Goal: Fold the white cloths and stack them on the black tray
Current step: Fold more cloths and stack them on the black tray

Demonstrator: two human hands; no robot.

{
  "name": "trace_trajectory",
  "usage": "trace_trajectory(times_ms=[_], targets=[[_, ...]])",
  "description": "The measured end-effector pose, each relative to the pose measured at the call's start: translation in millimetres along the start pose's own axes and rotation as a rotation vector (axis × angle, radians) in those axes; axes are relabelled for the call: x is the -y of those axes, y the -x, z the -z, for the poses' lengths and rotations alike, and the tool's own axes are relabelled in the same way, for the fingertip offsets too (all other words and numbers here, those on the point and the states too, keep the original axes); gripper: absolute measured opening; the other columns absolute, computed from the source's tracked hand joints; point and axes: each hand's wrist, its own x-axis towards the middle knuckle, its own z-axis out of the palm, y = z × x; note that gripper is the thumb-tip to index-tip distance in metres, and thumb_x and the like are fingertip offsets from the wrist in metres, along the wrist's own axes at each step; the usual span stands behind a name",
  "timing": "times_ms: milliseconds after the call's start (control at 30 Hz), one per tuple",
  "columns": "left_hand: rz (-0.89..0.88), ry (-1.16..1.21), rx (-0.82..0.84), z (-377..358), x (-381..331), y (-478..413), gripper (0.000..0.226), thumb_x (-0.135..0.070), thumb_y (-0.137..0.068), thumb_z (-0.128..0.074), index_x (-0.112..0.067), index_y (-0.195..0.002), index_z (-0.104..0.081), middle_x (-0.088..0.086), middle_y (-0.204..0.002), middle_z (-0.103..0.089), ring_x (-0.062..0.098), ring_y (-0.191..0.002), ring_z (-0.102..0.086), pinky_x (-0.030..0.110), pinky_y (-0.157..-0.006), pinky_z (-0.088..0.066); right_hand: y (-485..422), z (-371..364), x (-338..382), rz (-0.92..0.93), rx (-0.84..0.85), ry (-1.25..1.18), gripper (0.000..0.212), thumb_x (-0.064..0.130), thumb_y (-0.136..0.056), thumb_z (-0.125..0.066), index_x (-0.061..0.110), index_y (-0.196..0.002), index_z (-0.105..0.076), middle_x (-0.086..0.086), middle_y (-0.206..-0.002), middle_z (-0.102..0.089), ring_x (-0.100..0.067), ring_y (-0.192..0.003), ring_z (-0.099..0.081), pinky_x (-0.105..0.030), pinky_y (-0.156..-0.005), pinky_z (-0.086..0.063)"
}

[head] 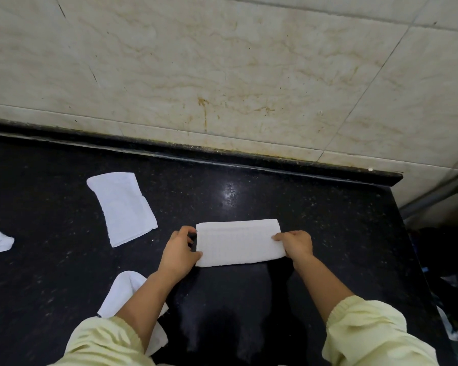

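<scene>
Head: left hand (179,249), right hand (296,244) hold cloth (238,243) ends.

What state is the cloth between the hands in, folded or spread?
Folded: the white cloth is a neat narrow rectangle with a layered far edge.
</scene>
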Motion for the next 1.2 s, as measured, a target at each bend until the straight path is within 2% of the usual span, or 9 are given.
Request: trace_trajectory(times_ms=[100,200,267,367,467,633,800,1067,1200], targets=[[-0.004,0.037,-0.028,-2.5,0.8,1.6,0.037,-0.012,-0.080,-0.070,-0.025,-0.112,-0.054,0.001,-0.103,-0.053,0.011,-0.081,-0.058,0.019,-0.069,-0.043,0.9,2.9,4.4,-0.025,0.000,-0.073,0.009,0.003,-0.074,-0.072,0.004,-0.076,-0.063,-0.016,-0.095,-0.066,-0.026,-0.087,-0.059,-0.038,-0.078,-0.051],[-0.009,0.052,-0.026,-4.9,2.3,-0.1,0.029,-0.012,-0.082,-0.068,-0.023,-0.107,-0.058,0.003,-0.101,-0.055,0.011,-0.077,-0.058,0.016,-0.065,-0.042,8.3,2.4,12.5,0.019,0.050,-0.123,0.008,0.002,-0.076,-0.070,0.005,-0.082,-0.067,-0.011,-0.092,-0.066,-0.025,-0.087,-0.060,-0.033,-0.071,-0.049],[-0.003,0.062,-0.009,-6.6,3.7,-1.4,0.025,-0.011,-0.083,-0.068,-0.022,-0.104,-0.061,0.004,-0.101,-0.056,0.012,-0.079,-0.060,0.017,-0.068,-0.044,14.7,-1.9,15.5,0.061,0.098,-0.101,0.009,0.003,-0.077,-0.069,0.006,-0.084,-0.067,-0.011,-0.093,-0.067,-0.025,-0.087,-0.061,-0.035,-0.074,-0.051],[-0.001,0.086,-0.018,-8.0,6.4,-2.6,0.026,-0.009,-0.082,-0.069,-0.021,-0.104,-0.065,0.004,-0.101,-0.058,0.014,-0.080,-0.061,0.018,-0.071,-0.046,23.1,-14.6,19.1,0.145,0.171,-0.054,0.010,0.003,-0.076,-0.071,0.008,-0.083,-0.067,-0.012,-0.094,-0.069,-0.024,-0.088,-0.063,-0.038,-0.081,-0.053],[-0.020,0.108,-0.034,-8.3,9.4,-2.9,0.028,-0.008,-0.081,-0.070,-0.019,-0.107,-0.066,0.003,-0.101,-0.059,0.011,-0.078,-0.061,0.011,-0.066,-0.042,30.9,-30.5,25.5,0.216,0.207,-0.029,0.013,0.004,-0.075,-0.074,0.013,-0.078,-0.065,-0.008,-0.089,-0.069,-0.020,-0.085,-0.063,-0.033,-0.075,-0.051],[-0.017,0.156,-0.044,-9.1,11.4,-3.2,0.029,-0.010,-0.080,-0.073,-0.019,-0.107,-0.068,0.000,-0.100,-0.059,0.008,-0.075,-0.062,0.008,-0.065,-0.041,43.5,-57.9,33.3,0.237,0.284,0.015,0.016,0.006,-0.076,-0.075,0.015,-0.080,-0.062,-0.006,-0.089,-0.064,-0.014,-0.075,-0.058,-0.027,-0.063,-0.047],[-0.003,0.189,-0.027,-7.6,12.6,-5.4,0.029,-0.010,-0.080,-0.074,-0.021,-0.106,-0.067,-0.001,-0.097,-0.061,0.007,-0.074,-0.062,0.007,-0.064,-0.042,48.2,-90.7,29.3,0.209,0.331,0.104,0.017,0.006,-0.076,-0.076,0.016,-0.080,-0.061,-0.004,-0.083,-0.064,-0.016,-0.077,-0.060,-0.036,-0.079,-0.054],[-0.003,0.266,0.013,-3.8,17.8,-7.6,0.030,-0.010,-0.076,-0.077,-0.020,-0.103,-0.069,-0.006,-0.085,-0.064,0.010,-0.072,-0.064,0.011,-0.066,-0.046,50.2,-121.0,18.2,0.201,0.348,0.207,0.020,0.011,-0.080,-0.074,0.022,-0.079,-0.058,-0.002,-0.096,-0.064,-0.019,-0.094,-0.062,-0.034,-0.086,-0.053],[-0.004,0.269,0.041,-1.2,19.3,-9.6,0.031,-0.010,-0.078,-0.076,-0.020,-0.106,-0.068,-0.007,-0.086,-0.064,0.006,-0.073,-0.063,0.010,-0.067,-0.046,52.2,-128.2,15.6,0.197,0.366,0.226,0.016,0.013,-0.082,-0.072,0.018,-0.089,-0.060,-0.001,-0.096,-0.064,-0.019,-0.097,-0.062,-0.034,-0.089,-0.053]])
